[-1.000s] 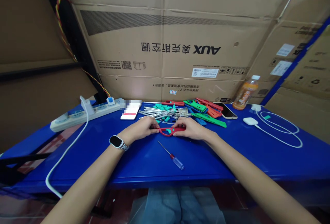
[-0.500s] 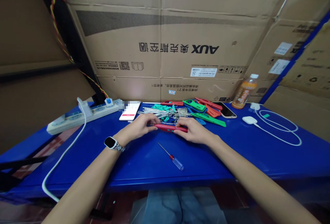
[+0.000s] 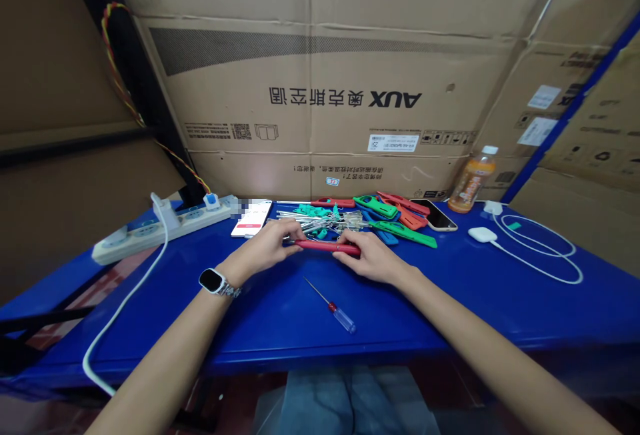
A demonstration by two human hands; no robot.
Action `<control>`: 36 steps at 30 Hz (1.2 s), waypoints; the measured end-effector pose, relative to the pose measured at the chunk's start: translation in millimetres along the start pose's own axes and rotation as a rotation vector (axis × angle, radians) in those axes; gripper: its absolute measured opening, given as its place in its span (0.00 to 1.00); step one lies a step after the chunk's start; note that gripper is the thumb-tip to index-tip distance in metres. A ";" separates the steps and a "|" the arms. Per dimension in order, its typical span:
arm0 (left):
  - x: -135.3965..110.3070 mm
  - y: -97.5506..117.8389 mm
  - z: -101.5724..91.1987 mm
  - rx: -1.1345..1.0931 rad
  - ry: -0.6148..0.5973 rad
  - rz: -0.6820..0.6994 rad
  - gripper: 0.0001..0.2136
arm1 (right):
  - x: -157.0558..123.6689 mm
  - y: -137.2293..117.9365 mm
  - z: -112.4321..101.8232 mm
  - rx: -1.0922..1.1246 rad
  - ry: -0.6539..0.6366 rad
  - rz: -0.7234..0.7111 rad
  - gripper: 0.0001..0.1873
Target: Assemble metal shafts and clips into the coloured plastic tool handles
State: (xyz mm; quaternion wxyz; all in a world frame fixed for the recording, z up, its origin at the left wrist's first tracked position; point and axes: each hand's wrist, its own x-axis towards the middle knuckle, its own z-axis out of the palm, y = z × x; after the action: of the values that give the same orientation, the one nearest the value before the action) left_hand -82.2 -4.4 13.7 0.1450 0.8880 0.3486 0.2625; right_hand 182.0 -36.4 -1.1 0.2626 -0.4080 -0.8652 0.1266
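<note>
Both hands grip a red long-neck lighter [image 3: 320, 245], held level just above the table. My left hand [image 3: 274, 245] is closed round its left end, where a short stretch of metal tube shows. The fingers of my right hand [image 3: 369, 253] are closed on the right end. In front of the hands a screwdriver [image 3: 342, 317] with a clear handle and red collar lies on the table, its tip pointing up and left. Right behind the lighter is a pile of metal tubes and small parts [image 3: 345, 221] with teal pieces [image 3: 316, 211].
Red, green and blue lighter shells [image 3: 400, 228] lie behind my right hand. A phone [image 3: 436, 216], an orange drink bottle [image 3: 473, 181] and a white charger cable [image 3: 570, 255] are to the right. On the left are a lit phone [image 3: 251, 219] and a power strip [image 3: 195, 221].
The lighter has turned slightly in my hands, and the teal spots on its near side no longer show. Both hands keep their hold. The view has shifted a little.
</note>
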 end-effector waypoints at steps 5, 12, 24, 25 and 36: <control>-1.0 14.0 6.0 0.028 -0.086 -0.014 0.18 | 1.8 1.2 8.6 0.037 0.003 -0.036 0.07; 2.9 27.1 10.1 0.062 -0.128 0.066 0.14 | 2.4 -7.5 8.2 -0.048 0.124 -0.017 0.12; 0.8 4.3 16.8 0.169 -0.208 -0.030 0.14 | -20.5 -46.0 16.2 -0.067 -0.161 0.025 0.10; 0.9 3.5 17.9 0.179 -0.216 -0.030 0.14 | -18.8 -42.4 13.7 -0.048 -0.166 0.045 0.09; 0.9 4.2 21.4 0.237 -0.193 -0.056 0.15 | -21.1 -29.2 5.0 -0.035 -0.204 -0.056 0.08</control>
State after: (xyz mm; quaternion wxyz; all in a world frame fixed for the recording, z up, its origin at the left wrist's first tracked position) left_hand -67.2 -8.4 -1.6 0.0794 0.9098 0.3863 0.1290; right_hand 171.7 -71.3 0.0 0.1695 -0.3731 -0.9006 0.1450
